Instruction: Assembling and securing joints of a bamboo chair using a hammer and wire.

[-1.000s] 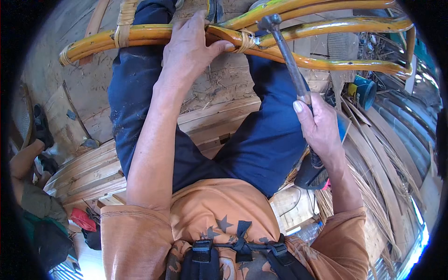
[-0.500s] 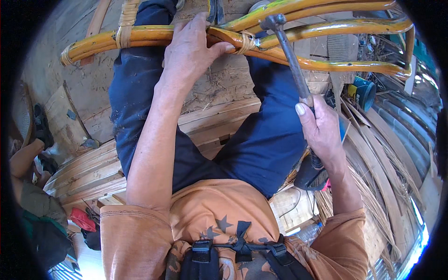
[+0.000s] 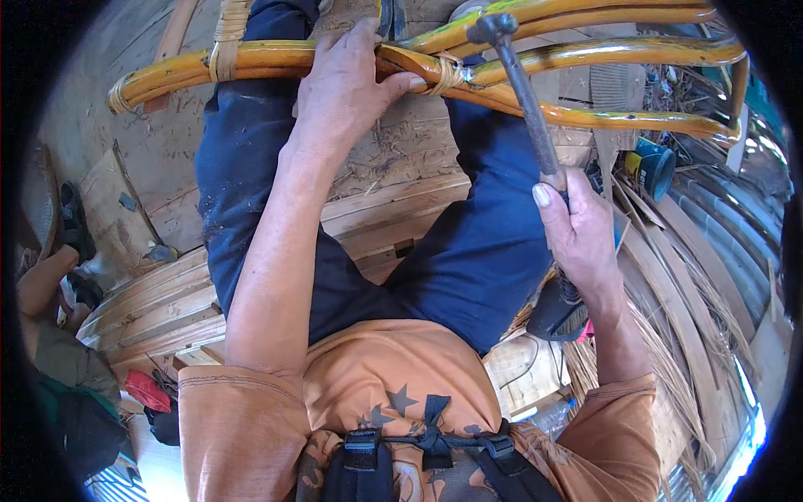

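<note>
The person sits with a frame (image 3: 585,50) made of bent yellow cane poles lying across the knees. The left hand (image 3: 351,84) is pressed down flat on one pole, with the fingers curled over the top and the thumb pointing to the right, so it holds the frame steady. Just beside the thumb is a joint (image 3: 447,75) where two poles cross, and pale strips are wrapped round it. The right hand (image 3: 577,230) is closed tight round the handle of a hammer (image 3: 523,84). The hammer head is up at the top, very close to the wrapped joint, but it is hard to tell if it touches the pole or hangs just above it. So the work looks to be in the middle. The poles are already bent and laid together, and this joint is already wrapped. Another pale wrap (image 3: 224,38) shows on the left end of the frame too. What seems left is the knocking at this joint, and it is not clear if a nail is there, because it would be too small to see. Loose cane strips (image 3: 686,335) lie on the floor at the right, near a small blue can (image 3: 652,167).
</note>
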